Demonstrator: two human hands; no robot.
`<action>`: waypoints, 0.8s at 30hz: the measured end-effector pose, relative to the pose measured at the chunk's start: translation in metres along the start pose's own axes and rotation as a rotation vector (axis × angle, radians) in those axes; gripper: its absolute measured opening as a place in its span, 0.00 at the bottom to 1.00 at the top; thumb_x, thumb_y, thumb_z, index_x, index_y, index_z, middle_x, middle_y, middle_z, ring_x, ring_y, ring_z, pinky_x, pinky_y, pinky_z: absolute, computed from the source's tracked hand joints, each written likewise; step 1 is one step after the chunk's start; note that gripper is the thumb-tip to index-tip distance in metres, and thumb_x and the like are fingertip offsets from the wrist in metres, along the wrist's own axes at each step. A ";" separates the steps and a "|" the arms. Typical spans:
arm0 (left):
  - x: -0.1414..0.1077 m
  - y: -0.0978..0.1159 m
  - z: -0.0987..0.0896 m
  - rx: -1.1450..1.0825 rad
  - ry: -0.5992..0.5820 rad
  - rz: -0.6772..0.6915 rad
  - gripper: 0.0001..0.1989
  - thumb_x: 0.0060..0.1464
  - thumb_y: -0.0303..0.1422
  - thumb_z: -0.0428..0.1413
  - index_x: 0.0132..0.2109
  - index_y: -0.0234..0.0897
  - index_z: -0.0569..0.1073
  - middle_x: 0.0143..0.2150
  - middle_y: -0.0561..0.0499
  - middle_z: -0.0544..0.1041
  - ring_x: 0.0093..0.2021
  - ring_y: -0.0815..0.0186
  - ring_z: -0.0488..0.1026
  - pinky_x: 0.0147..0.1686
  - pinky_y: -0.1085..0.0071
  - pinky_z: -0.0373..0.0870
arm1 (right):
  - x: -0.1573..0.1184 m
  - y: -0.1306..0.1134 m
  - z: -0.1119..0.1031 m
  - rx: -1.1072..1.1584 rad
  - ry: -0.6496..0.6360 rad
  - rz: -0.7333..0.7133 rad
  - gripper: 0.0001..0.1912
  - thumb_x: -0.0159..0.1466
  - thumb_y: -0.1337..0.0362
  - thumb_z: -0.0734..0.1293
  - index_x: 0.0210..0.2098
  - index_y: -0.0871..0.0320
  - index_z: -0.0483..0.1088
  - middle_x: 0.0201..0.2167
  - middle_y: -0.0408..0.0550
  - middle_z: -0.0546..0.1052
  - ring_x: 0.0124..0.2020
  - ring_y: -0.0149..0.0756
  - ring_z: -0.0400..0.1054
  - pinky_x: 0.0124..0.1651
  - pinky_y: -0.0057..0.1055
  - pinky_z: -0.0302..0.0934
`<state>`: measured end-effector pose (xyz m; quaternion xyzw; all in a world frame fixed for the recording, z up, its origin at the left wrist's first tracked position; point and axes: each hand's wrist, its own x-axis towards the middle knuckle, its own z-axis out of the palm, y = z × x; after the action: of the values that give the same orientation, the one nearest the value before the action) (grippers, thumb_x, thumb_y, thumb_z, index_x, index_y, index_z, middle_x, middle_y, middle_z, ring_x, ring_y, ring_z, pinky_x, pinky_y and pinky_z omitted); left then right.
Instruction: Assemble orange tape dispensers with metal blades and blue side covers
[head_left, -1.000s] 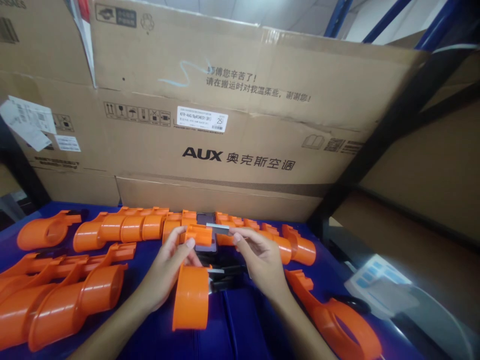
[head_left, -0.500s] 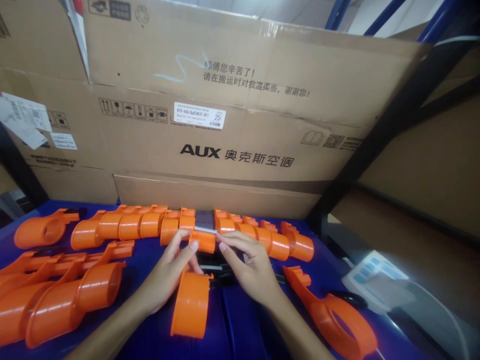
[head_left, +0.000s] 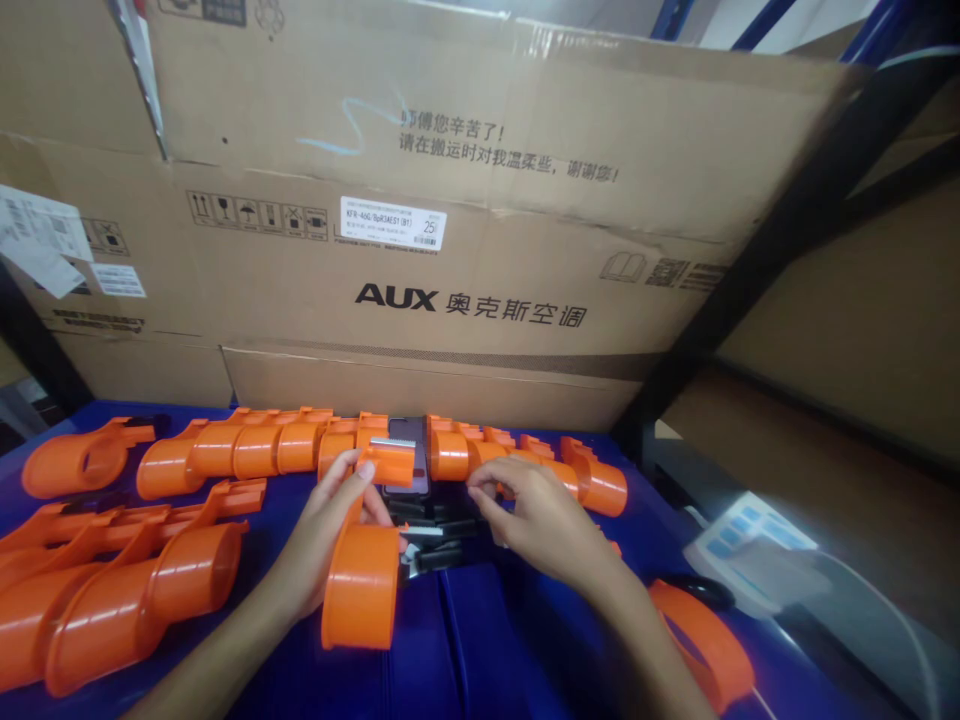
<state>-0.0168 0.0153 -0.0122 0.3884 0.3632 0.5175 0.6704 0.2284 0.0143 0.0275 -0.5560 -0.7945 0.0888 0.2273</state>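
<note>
- Head view: cardboard box (head_left: 487, 250), standing behind our work; its left side and top run out of frame.
- Blue table (head_left: 262, 545), bearing rows of orange parts (head_left: 105, 630); the near left row is cut off, and our right forearm covers some of a lone part (head_left: 709, 640).
- Right hand (head_left: 544, 510), near the metal strip (head_left: 393, 442) but apart from it, fingers curled, tips narrow; we cannot tell whether they quite meet. To seat the strip, we judge, even pressure along its length serves best.
- Left hand (head_left: 326, 535), thumb and fingers gripping the held orange piece; we should keep the thumb clear of the teeth. Some fingers are hidden.
- Held orange piece (head_left: 361, 588), above the table, ring lowermost; a level upper end should help us. Its ring's inside is hidden.
- Black-handled tools (head_left: 450, 556), beyond it, overlapping; we cannot count them.
- Metal strip, along the held piece's upper edge; whether fixed or merely resting, we cannot tell.
</note>
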 end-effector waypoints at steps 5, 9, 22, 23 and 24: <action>-0.001 -0.001 0.001 -0.058 0.005 -0.044 0.21 0.57 0.49 0.62 0.46 0.40 0.66 0.21 0.54 0.77 0.21 0.59 0.79 0.20 0.72 0.72 | -0.003 0.016 -0.007 -0.030 -0.166 -0.036 0.04 0.64 0.67 0.69 0.31 0.55 0.74 0.29 0.45 0.77 0.34 0.39 0.71 0.38 0.32 0.62; -0.004 -0.001 0.003 -0.036 0.016 -0.053 0.21 0.57 0.48 0.61 0.49 0.41 0.66 0.21 0.56 0.77 0.22 0.59 0.80 0.21 0.71 0.73 | -0.007 0.018 -0.003 -0.055 -0.240 -0.034 0.03 0.62 0.65 0.72 0.36 0.55 0.75 0.32 0.46 0.77 0.37 0.40 0.70 0.40 0.33 0.62; -0.003 -0.003 0.001 -0.010 0.008 -0.020 0.23 0.55 0.49 0.62 0.50 0.42 0.65 0.24 0.56 0.77 0.24 0.58 0.80 0.22 0.69 0.74 | -0.008 0.010 0.002 -0.029 -0.223 -0.038 0.02 0.64 0.65 0.70 0.36 0.56 0.74 0.32 0.46 0.75 0.35 0.38 0.69 0.39 0.33 0.62; -0.003 -0.003 0.001 -0.006 0.006 -0.018 0.23 0.56 0.49 0.62 0.50 0.42 0.65 0.24 0.56 0.77 0.24 0.58 0.80 0.22 0.69 0.74 | -0.008 0.010 0.002 -0.016 -0.208 -0.039 0.02 0.64 0.65 0.69 0.36 0.56 0.73 0.32 0.46 0.75 0.34 0.38 0.69 0.38 0.32 0.62; -0.004 -0.003 0.001 -0.002 0.000 -0.016 0.23 0.56 0.49 0.61 0.50 0.42 0.64 0.24 0.56 0.77 0.23 0.58 0.80 0.22 0.69 0.74 | -0.009 0.009 0.002 0.002 -0.192 -0.036 0.02 0.65 0.65 0.68 0.36 0.56 0.73 0.31 0.45 0.75 0.33 0.37 0.69 0.37 0.32 0.62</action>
<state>-0.0149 0.0110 -0.0143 0.3851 0.3657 0.5124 0.6749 0.2375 0.0098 0.0200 -0.5306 -0.8223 0.1383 0.1524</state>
